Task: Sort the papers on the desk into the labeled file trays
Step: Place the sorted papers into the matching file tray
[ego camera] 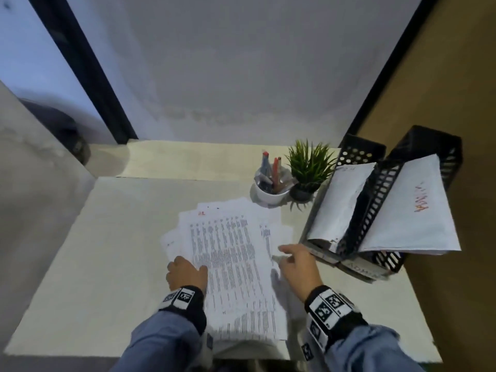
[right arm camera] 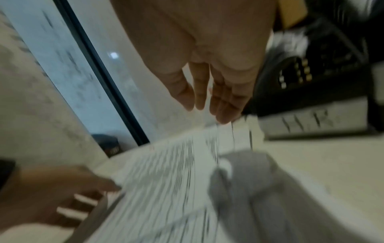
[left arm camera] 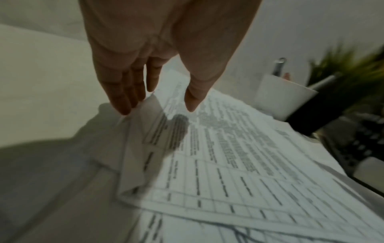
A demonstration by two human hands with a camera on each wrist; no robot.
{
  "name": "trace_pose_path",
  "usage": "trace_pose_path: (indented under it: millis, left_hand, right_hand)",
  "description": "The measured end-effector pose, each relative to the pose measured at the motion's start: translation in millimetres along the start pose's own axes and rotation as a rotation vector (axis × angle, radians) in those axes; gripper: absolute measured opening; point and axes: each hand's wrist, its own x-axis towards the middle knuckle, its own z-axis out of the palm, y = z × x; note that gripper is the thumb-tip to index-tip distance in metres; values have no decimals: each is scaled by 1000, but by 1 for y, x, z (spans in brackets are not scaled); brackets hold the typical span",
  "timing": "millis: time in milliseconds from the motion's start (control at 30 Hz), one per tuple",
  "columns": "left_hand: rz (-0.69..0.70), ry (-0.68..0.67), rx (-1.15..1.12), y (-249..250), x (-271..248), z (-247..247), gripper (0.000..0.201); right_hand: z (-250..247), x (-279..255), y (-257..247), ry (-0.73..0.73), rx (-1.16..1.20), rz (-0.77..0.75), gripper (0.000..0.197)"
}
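Observation:
A loose pile of printed papers (ego camera: 233,253) lies fanned out in the middle of the white desk (ego camera: 107,251). My left hand (ego camera: 193,269) is at the pile's left edge; its straight fingers (left arm camera: 126,105) touch the raised edge of the top sheet (left arm camera: 218,148), and the thumb hovers just above the print. At the pile's right edge is my right hand (ego camera: 284,253), fingers straight (right arm camera: 223,115) and tips at the papers' edge (right arm camera: 187,164); this view is blurred. Two black mesh file trays (ego camera: 375,194) stand at the right, each holding white sheets (ego camera: 341,200), one with red writing (ego camera: 410,210).
A white cup of pens (ego camera: 271,194) and a small potted plant (ego camera: 308,165) stand just behind the pile, left of the trays. White labels (ego camera: 362,267) run along the trays' front. A wall closes off the back, and the desk's left half is bare.

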Motion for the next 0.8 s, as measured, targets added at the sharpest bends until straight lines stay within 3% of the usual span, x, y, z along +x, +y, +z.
trace_pose_path:
  millis: [67, 167, 267, 333, 433, 567, 700, 800]
  left_hand:
    - [-5, 9, -50, -6, 6, -1, 62]
    - [2, -24, -194, -10, 14, -5, 60]
    - [74, -18, -253, -14, 18, -10, 40]
    - [139, 19, -269, -19, 19, -14, 35]
    - [272, 71, -282, -28, 16, -22, 20]
    - [354, 79, -501, -40, 14, -24, 25]
    - [330, -75, -635, -39, 12, -25, 50]
    - [262, -264, -734, -32, 11, -24, 47]
  right_hand:
    - [28, 3, 9, -115, -53, 110, 19]
    - [54, 7, 15, -104, -107, 219, 44]
    - [64, 10, 14, -52, -37, 309, 25]
    - [65, 12, 14, -64, 21, 384, 46]
    - [59, 15, 11, -61, 42, 376, 42]
    - [57, 16, 15, 8, 156, 370, 45]
    - [51, 9, 1, 51, 579, 305, 65]
    - [47, 11, -5, 32, 710, 311, 36]
